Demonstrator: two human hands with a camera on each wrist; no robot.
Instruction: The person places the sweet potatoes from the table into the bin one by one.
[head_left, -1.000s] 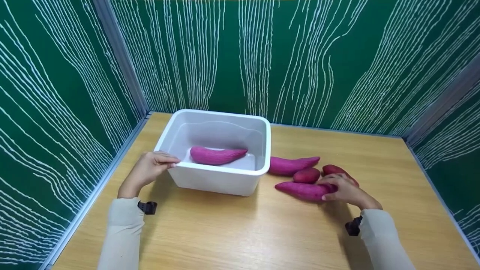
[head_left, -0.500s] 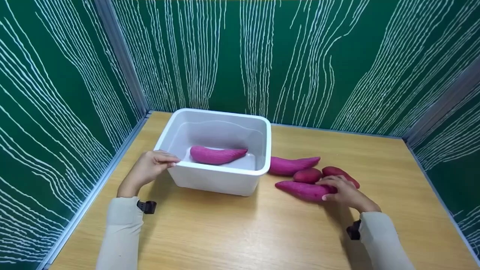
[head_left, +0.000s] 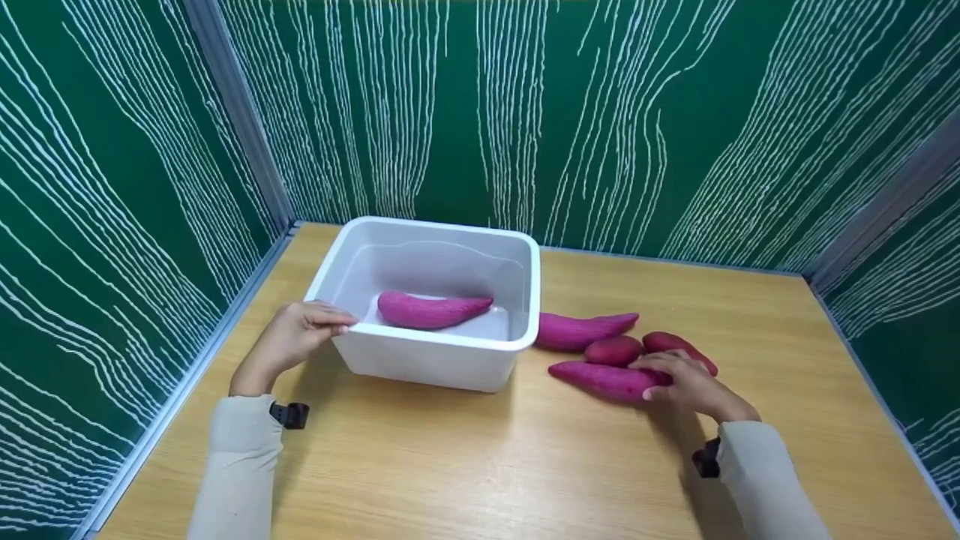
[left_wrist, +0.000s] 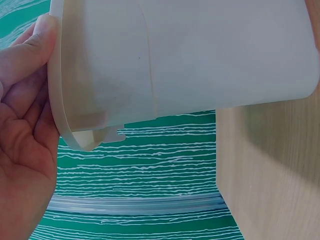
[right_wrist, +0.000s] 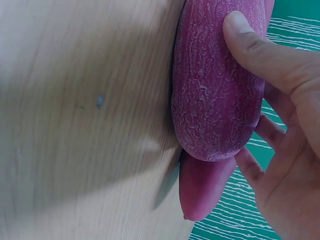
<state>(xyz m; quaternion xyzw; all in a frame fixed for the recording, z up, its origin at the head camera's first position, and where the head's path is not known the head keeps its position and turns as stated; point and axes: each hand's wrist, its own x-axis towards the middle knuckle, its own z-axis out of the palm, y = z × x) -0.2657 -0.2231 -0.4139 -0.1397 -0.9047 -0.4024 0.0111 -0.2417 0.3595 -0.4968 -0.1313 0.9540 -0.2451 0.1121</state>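
A white plastic bin (head_left: 427, 360) stands at the left of the table, and a purple sweet potato (head_left: 431, 310) lies on its floor. My left hand (head_left: 294, 337) pinches the bin's near left rim; the thumb shows on the rim in the left wrist view. At the right, my right hand (head_left: 694, 386) grips the blunt end of the nearest purple sweet potato (head_left: 600, 381), thumb on the near side and fingers over the far side. In the right wrist view this sweet potato (right_wrist: 217, 90) lies on the table, with a redder one (right_wrist: 205, 185) behind it.
Behind the held sweet potato lie another purple sweet potato (head_left: 581, 331), close by the bin's right side, and two red ones, a short one (head_left: 615, 350) and a longer one (head_left: 679, 349). Green walls with white lines (head_left: 480, 112) edge the wooden table (head_left: 450, 465).
The short red sweet potato has shifted very slightly, and the right hand has settled a little on the purple one. The left hand and the bin stay essentially in place.
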